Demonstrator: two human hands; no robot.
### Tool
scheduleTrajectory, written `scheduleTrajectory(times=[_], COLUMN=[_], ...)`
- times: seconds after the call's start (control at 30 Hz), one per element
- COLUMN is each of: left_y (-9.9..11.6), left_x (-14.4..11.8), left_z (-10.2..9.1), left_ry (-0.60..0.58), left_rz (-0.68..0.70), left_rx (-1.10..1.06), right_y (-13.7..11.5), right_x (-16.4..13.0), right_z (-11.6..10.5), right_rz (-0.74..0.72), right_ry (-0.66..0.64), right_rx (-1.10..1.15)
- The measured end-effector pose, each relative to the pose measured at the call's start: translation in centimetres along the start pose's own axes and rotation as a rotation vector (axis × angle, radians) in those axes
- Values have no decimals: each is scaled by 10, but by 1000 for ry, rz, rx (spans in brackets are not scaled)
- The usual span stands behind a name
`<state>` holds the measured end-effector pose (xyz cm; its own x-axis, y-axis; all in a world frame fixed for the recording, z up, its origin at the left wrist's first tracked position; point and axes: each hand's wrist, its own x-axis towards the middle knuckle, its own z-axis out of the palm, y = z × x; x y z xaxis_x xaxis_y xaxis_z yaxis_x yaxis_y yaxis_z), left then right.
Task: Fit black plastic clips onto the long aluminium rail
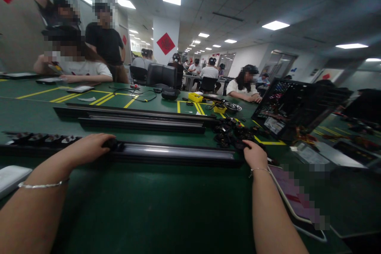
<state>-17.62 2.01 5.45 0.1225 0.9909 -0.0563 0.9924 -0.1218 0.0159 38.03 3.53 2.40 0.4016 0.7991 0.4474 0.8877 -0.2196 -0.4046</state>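
Black part [115, 145] gripped in the left hand [97, 145] is seemingly settling onto a rail [178, 151]; right hand [256, 154], hold unclear, is touching a pile [224, 135], likely needing careful pinching.

Glossy, metallic-looking nearest rail [178, 151]; smooth, low-sheen tabletop [151, 202]; shiny, metal-looking left bracelet [44, 185]; leathery-looking chair back [161, 75].

**Long black rail [178, 151], partly filled**

Lies flat, shiny grey channel bare along right half. Carries row of small black pieces [49, 139] on left part, one black part [119, 145] near middle. Has loose dark heap [224, 133] beside right end.
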Motion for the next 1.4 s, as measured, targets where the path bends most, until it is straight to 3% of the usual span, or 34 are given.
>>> scheduleTrajectory(times=[0.07, 0.13, 0.27, 0.37, 0.53, 1.03, 1.27, 1.4], left_y=[-4, -5, -5, -6, -1, 18, 17, 16], left_x=[0, 0, 0, 0, 3, -3, 3, 5], left_z=[1, 0, 0, 1, 1, -13, -4, -2], left_ry=[24, 44, 63, 60, 25, -22, 8, -1], left_rz=[20, 18, -2, 9, 44, 0, 117, 116], left_rx=[17, 45, 59, 51, -24, -129, -185, -183], right_y=[-19, -45, -90, -104, -107, -110, -111, -111], right_x=[-8, -20, -45, -54, -55, -55, -55, -55], right_z=[-3, -2, 11, 17, 11, 7, 7, 7], right_rz=[70, -77, -413, -457, -430, -435, -426, -419], right_ry=[110, 152, 21, -137, -299, -317, -318, -325], right_rx=[25, 111, 166, 32, -149, -189, -197, -198])
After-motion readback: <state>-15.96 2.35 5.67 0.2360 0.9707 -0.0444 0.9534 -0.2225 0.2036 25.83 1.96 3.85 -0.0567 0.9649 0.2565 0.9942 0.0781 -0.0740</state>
